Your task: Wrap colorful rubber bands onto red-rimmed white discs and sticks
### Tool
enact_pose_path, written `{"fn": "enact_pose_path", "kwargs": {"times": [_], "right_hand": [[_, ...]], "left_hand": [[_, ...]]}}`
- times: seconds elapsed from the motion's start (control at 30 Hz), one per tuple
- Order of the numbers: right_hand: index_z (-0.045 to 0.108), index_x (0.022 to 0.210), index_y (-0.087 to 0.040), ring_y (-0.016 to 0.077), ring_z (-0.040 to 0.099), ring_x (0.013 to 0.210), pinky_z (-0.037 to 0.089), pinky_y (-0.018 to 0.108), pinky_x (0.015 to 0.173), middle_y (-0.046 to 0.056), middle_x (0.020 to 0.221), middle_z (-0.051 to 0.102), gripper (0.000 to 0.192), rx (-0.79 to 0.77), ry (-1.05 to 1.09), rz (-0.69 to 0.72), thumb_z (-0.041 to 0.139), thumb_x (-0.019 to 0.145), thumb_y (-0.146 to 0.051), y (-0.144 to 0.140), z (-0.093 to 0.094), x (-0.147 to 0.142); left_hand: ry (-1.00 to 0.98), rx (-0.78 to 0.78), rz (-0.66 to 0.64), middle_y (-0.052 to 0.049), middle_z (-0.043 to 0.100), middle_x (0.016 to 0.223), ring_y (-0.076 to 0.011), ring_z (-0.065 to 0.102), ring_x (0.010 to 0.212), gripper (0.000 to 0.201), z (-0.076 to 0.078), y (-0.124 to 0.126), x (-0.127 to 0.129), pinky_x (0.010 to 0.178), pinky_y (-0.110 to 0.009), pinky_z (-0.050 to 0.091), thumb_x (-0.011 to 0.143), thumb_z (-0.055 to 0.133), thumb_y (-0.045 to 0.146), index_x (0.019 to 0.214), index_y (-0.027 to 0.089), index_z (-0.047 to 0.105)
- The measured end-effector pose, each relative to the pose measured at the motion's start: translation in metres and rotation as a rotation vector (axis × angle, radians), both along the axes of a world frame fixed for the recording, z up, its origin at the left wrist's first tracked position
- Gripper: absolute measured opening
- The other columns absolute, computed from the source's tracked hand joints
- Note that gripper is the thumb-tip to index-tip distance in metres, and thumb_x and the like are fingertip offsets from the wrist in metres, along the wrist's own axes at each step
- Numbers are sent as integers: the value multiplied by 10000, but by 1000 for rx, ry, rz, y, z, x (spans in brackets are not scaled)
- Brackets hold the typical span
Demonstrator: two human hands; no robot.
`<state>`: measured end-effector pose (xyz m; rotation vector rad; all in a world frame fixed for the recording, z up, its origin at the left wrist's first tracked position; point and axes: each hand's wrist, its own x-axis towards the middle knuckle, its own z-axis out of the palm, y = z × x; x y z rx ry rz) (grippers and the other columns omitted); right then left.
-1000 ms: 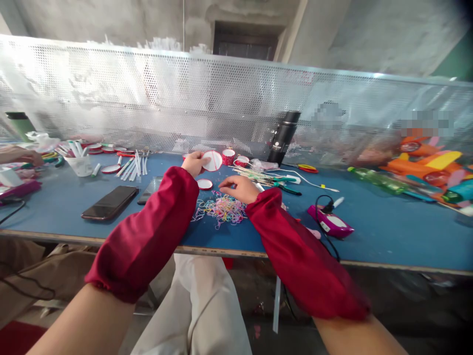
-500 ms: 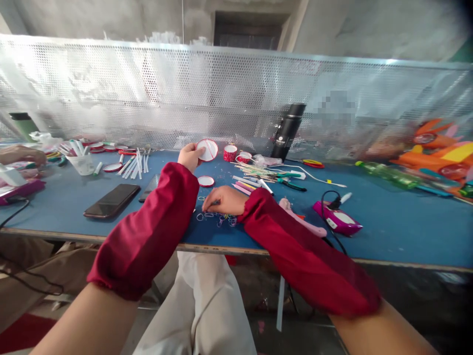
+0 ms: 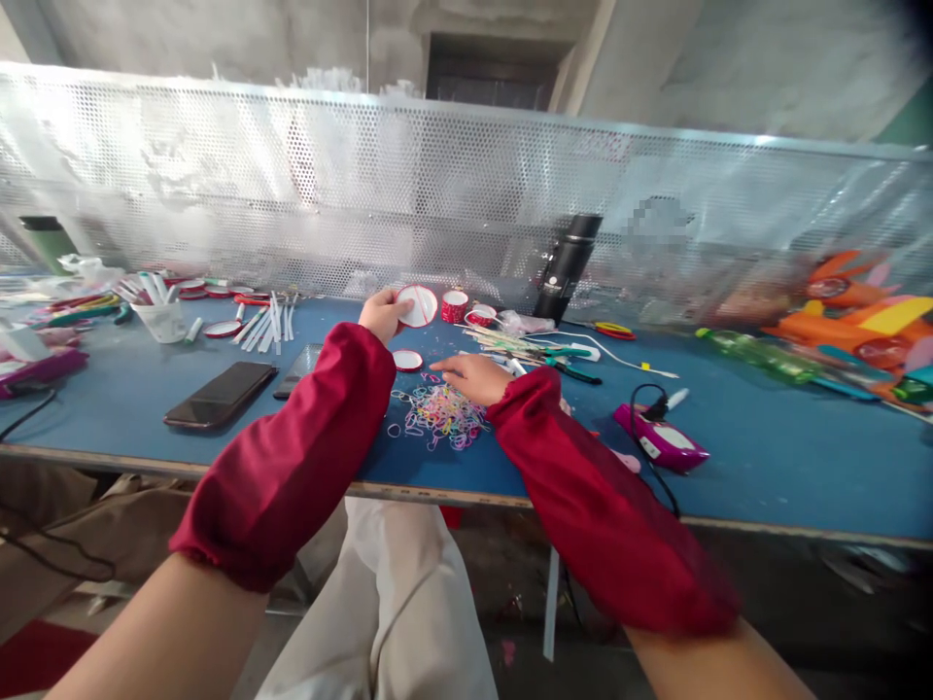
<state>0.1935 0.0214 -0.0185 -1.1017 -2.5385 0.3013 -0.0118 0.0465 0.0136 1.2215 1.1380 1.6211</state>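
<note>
My left hand (image 3: 383, 314) is closed on the edge of a round white disc with a red rim (image 3: 417, 307), held up above the table. A thin reddish line runs across the disc's face. My right hand (image 3: 473, 377) hovers palm down at the far side of a loose pile of small coloured rubber bands (image 3: 444, 416). Its index finger points left, and I see nothing held in it. A similar red-rimmed disc (image 3: 407, 361) lies on the table between my hands. Behind it stand a red patterned cup (image 3: 454, 305) and a lower red-rimmed round piece (image 3: 481, 315).
Two phones, one of them a dark phone (image 3: 221, 395), lie left of my arm. A cup of pens (image 3: 161, 319) stands further left. Sticks, pliers (image 3: 572, 367) and a black bottle (image 3: 572, 264) are behind my right hand. A purple corded device (image 3: 662, 437) sits to the right.
My right hand has moved away from me and slightly right, uncovering the rubber band pile. My left hand and its disc have shifted slightly right and down in view.
</note>
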Motion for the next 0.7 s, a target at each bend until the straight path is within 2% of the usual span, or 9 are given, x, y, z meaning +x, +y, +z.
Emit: {"fn": "enact_pose_path", "kwargs": {"times": [0.13, 0.23, 0.3, 0.4, 0.57, 0.7], "right_hand": [[730, 1146, -266, 188, 710, 923, 524, 305, 845, 8, 996, 774, 297, -103, 79, 91, 578, 901, -195, 3, -1, 3], [766, 1044, -260, 171, 694, 792, 511, 288, 750, 7, 887, 771, 234, -13, 146, 25, 636, 863, -189, 7, 1, 7], [783, 963, -242, 171, 681, 754, 490, 283, 703, 16, 844, 764, 188, 26, 120, -24, 682, 819, -173, 9, 2, 10], [787, 903, -223, 164, 668, 712, 468, 271, 661, 15, 780, 751, 169, -6, 85, -25, 703, 778, -145, 10, 3, 13], [787, 902, -216, 150, 660, 722, 483, 259, 688, 10, 813, 755, 164, -77, 135, 54, 688, 778, -176, 6, 7, 13], [789, 932, -222, 177, 672, 841, 485, 281, 770, 30, 936, 764, 216, -17, 64, 83, 666, 771, -150, 3, 7, 11]], "left_hand": [[77, -124, -149, 37, 555, 570, -75, 512, 492, 184, 1, -9, 7, 514, -189, 418, 726, 747, 149, 736, 149, 564], [115, -169, -262, 28, 588, 589, -82, 543, 517, 181, 1, -13, 13, 567, -213, 455, 727, 761, 110, 751, 136, 584], [113, -171, -278, 24, 607, 610, -88, 560, 533, 166, 1, -14, 14, 591, -226, 471, 736, 755, 94, 777, 133, 599], [105, -168, -261, 27, 610, 610, -95, 574, 543, 160, 1, -14, 12, 600, -232, 478, 741, 752, 84, 790, 135, 608], [109, -169, -273, 23, 617, 625, -88, 562, 518, 152, -1, -11, 10, 577, -227, 464, 755, 740, 76, 798, 134, 606], [131, -162, -304, 18, 623, 645, -85, 557, 515, 146, -6, -6, 8, 548, -215, 453, 763, 735, 89, 811, 135, 605]]}}
